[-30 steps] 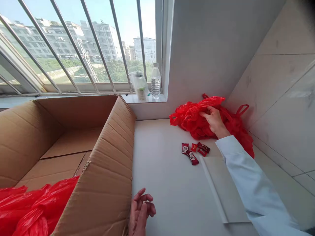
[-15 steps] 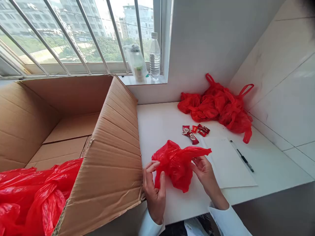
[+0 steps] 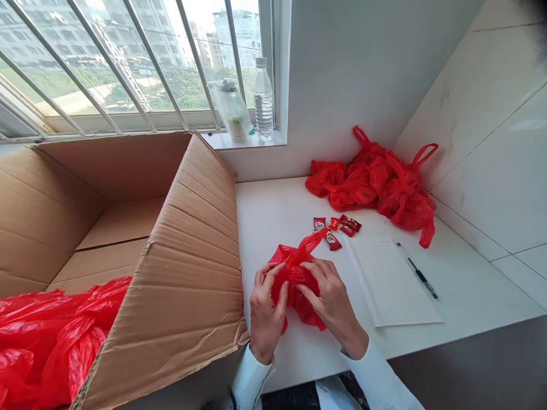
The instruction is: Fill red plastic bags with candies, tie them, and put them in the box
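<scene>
A crumpled red plastic bag (image 3: 299,276) lies on the white tabletop in front of me, one handle sticking up toward the candies. My left hand (image 3: 267,304) grips its left side between thumb and fingers. On the other side, my right hand (image 3: 329,296) has its thumb and fingers closed on the bag near the base of that handle. What the bag holds, if anything, is hidden by its folds. Just beyond it lie several small wrapped candies (image 3: 333,240) in dark red and bright red wrappers.
A large open cardboard box (image 3: 192,256) stands at left, with red plastic bags (image 3: 64,336) inside. More red bags (image 3: 371,176) are heaped by the wall. White paper (image 3: 397,290) and a pen (image 3: 421,273) lie at right. A water bottle (image 3: 264,102) stands on the windowsill.
My right hand has moved left and in over the bag, closer to my left hand. The bag's handle has swung from pointing right to pointing up and away.
</scene>
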The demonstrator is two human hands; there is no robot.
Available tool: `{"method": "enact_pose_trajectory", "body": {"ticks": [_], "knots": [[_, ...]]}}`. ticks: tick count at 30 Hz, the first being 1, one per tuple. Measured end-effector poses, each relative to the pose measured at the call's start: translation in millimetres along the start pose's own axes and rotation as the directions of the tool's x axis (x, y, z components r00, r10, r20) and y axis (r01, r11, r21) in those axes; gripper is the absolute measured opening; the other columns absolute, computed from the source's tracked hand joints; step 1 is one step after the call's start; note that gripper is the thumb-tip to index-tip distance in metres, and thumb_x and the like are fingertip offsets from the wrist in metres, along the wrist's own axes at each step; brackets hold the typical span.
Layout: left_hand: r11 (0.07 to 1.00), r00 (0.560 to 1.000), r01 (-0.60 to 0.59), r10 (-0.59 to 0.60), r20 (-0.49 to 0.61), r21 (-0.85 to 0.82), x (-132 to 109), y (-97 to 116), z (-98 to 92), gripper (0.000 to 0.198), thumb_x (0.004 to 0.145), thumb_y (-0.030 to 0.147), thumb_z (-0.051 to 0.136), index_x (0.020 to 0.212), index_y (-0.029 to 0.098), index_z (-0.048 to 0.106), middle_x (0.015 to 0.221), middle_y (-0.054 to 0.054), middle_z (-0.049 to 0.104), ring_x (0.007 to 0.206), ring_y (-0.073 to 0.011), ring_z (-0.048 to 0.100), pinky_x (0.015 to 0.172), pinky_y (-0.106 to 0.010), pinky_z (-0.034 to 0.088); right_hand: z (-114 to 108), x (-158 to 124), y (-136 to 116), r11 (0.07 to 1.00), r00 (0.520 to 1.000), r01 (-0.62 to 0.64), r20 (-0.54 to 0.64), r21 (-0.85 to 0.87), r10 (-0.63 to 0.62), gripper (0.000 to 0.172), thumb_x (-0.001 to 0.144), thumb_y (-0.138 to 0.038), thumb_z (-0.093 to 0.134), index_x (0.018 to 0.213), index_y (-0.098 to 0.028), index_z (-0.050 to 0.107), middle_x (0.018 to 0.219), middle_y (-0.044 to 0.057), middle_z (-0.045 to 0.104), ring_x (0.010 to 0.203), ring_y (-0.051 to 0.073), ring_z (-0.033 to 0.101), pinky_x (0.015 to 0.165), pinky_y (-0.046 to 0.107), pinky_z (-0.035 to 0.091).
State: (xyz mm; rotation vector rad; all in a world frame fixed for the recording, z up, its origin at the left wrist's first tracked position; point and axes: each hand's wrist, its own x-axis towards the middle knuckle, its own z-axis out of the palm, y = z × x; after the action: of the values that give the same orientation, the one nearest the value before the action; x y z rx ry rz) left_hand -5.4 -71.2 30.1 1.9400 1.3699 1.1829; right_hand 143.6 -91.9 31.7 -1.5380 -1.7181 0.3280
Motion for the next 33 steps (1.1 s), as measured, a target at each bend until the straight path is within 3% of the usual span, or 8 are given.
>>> {"method": "enact_pose_trajectory", "body": {"ticks": [6,11,14,17,21,25,29,33], "knots": [[0.998,1.000,0.019,-0.019,-0.008,-0.056,3,3,-0.1,0.025,0.086,0.018,0.061,0.108,0.029,0.068,0.107,-0.001,0.063,0.101,-0.0160,0.061,0.089,-0.027,0.049,-16,12,7,0.995,0.999,-0.026,-0.044,0.095,0.031,0.014,0.089,-0.016,0.054,0.096,-0.024,0.063,0.100,0.002,0.066,0.095,0.020,0.059,0.084,0.035,0.049],[0.992,0.988,0.079,-0.091,-0.123,-0.100,2,-2,-0.2,0.015,0.090,0.028,0.057,0.087,0.025,0.071,0.089,0.000,0.067,0.084,-0.0150,0.063,0.076,-0.025,0.049,-38,15,19,0.986,0.982,-0.059,-0.169,0.157,0.086,0.010,0.090,-0.026,0.056,0.090,-0.024,0.066,0.098,0.001,0.067,0.094,0.017,0.062,0.084,0.030,0.048],[0.979,0.960,0.144,-0.174,-0.219,-0.144,3,-11,-1.8,0.020,0.093,0.033,0.051,0.094,0.021,0.067,0.083,-0.001,0.065,0.073,-0.0142,0.062,0.065,-0.024,0.049,-48,9,35,0.961,0.932,-0.191,-0.272,0.201,0.242,0.014,0.089,-0.034,0.057,0.090,-0.023,0.065,0.097,0.003,0.068,0.093,0.019,0.063,0.082,0.032,0.049],[0.967,0.936,0.185,-0.227,-0.269,-0.175,3,-12,-5.8,0.024,0.096,0.034,0.045,0.103,0.020,0.063,0.089,-0.002,0.065,0.077,-0.0150,0.062,0.066,-0.025,0.050,-57,2,51,0.907,0.893,-0.318,-0.235,0.276,0.385,0.018,0.088,-0.037,0.056,0.094,-0.022,0.064,0.105,0.006,0.068,0.093,0.021,0.064,0.084,0.038,0.050],[0.998,0.955,0.042,-0.053,-0.292,-0.043,-1,14,-12.6,0.030,0.097,0.031,0.039,0.118,0.023,0.059,0.127,-0.008,0.055,0.120,-0.0233,0.050,0.100,-0.040,0.042,-74,1,45,0.958,0.982,-0.148,-0.078,0.245,0.171,0.041,0.082,-0.023,0.055,0.123,-0.024,0.053,0.131,0.008,0.056,0.122,0.024,0.052,0.104,0.045,0.041],[0.908,0.940,-0.299,0.333,-0.074,0.294,-4,40,-13.0,0.040,0.090,0.024,0.055,0.130,0.022,0.052,0.134,-0.010,0.051,0.133,-0.0301,0.036,0.110,-0.051,0.031,-79,13,11,0.993,0.992,0.109,0.053,0.044,-0.111,0.057,0.081,-0.022,0.058,0.136,-0.025,0.043,0.139,0.009,0.051,0.129,0.026,0.045,0.110,0.050,0.034],[0.899,0.949,-0.316,0.303,0.090,0.302,-5,35,-10.2,0.048,0.088,0.019,0.058,0.134,0.019,0.046,0.130,-0.012,0.055,0.123,-0.0269,0.049,0.103,-0.045,0.043,-63,26,-8,0.953,0.948,0.252,0.242,-0.166,-0.208,0.037,0.085,-0.016,0.054,0.120,-0.026,0.059,0.115,0.005,0.066,0.111,0.026,0.057,0.108,0.058,0.029],[0.955,0.977,-0.213,0.206,0.056,0.206,-6,24,-13.5,0.026,0.092,0.017,0.053,0.117,0.024,0.058,0.104,-0.002,0.068,0.094,-0.0176,0.064,0.084,-0.032,0.052,-54,29,-2,0.993,0.985,0.118,0.128,-0.017,-0.115,0.027,0.091,-0.013,0.045,0.100,-0.024,0.068,0.097,0.003,0.072,0.093,0.020,0.063,0.098,0.045,0.042]]}}
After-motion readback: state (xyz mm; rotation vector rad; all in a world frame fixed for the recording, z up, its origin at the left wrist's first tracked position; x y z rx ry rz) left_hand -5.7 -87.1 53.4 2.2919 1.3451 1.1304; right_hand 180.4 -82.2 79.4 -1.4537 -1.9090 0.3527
